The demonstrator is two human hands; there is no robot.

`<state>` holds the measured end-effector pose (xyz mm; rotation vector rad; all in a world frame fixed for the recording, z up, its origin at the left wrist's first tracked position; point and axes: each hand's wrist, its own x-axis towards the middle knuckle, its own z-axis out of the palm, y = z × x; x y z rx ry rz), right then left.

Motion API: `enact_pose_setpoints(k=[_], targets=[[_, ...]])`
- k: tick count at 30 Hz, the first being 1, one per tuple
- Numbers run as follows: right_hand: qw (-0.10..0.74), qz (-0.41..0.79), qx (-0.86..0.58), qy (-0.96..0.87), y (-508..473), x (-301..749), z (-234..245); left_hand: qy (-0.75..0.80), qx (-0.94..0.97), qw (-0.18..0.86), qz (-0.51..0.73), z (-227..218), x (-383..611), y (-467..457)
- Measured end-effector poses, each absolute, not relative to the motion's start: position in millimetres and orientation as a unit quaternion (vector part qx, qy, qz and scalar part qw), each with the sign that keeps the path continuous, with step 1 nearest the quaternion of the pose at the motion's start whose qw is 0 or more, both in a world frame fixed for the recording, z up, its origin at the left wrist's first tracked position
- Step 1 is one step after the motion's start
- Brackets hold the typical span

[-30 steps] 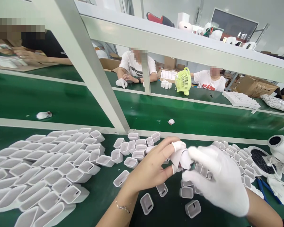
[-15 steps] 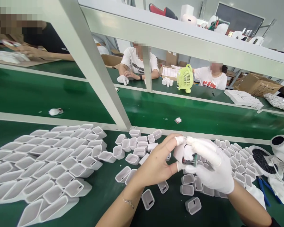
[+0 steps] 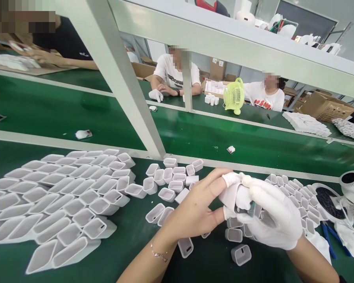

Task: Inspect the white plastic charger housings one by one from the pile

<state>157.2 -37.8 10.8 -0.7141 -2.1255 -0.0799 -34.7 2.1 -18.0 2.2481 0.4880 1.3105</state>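
My left hand (image 3: 199, 206), with white covers on its fingertips, pinches a small white plastic housing (image 3: 228, 195) between thumb and fingers. My right hand (image 3: 279, 214) wears a white glove and closes on a rounded white part with a green circuit board (image 3: 244, 198). That part sits at the housing's open end, apparently partly inside; gloved fingers hide how deep. Both hands hang above the green table. Under and around them stand loose white housings, one of them an open-topped housing (image 3: 241, 254) near the front.
Rows of white housings (image 3: 76, 192) fill the left; smaller ones (image 3: 303, 196) stand at right. Blue-handled pliers (image 3: 329, 239), white gloves (image 3: 349, 237) and a white fan (image 3: 352, 182) lie farther right. A metal post (image 3: 129, 82) and green conveyor belt (image 3: 188, 135) run ahead. Co-workers sit beyond.
My hands, still together on the housing, appear slightly lower and farther right. Small white parts on the belt have shifted rightward, and another has entered at the far left. The view has tilted slightly.
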Motion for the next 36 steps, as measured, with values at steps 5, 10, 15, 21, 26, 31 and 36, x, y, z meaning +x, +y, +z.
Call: enact_pose_setpoints(k=[5,10,15,21,26,31,36], targets=[[0.453,0.243,-0.366,-0.776,-37.7,157.7,4.9,0.183,0.829,0.215,0.482,-17.6,-30.6,2.8],[0.435,0.467,-0.397,-0.659,-27.9,149.0,2.5,0.189,0.841,0.207,0.463,-23.9,-25.4,6.3],[0.436,0.514,-0.406,-0.617,-18.4,154.3,2.0,0.197,0.840,0.222,0.454,-30.0,-23.7,11.9],[0.395,0.537,-0.418,-0.617,-16.2,149.6,-4.1,0.195,0.885,0.135,0.401,-26.7,-29.1,14.2],[0.431,0.513,-0.424,-0.610,-4.2,140.0,-17.5,0.230,0.893,0.116,0.368,-29.2,-31.9,19.0],[0.226,0.498,-0.494,-0.676,68.3,186.6,-13.3,0.333,0.775,0.334,0.421,-42.6,-29.6,34.5],[0.241,0.340,-0.644,-0.641,145.1,243.8,-37.8,0.274,0.416,0.680,0.538,-34.1,-24.8,54.7]])
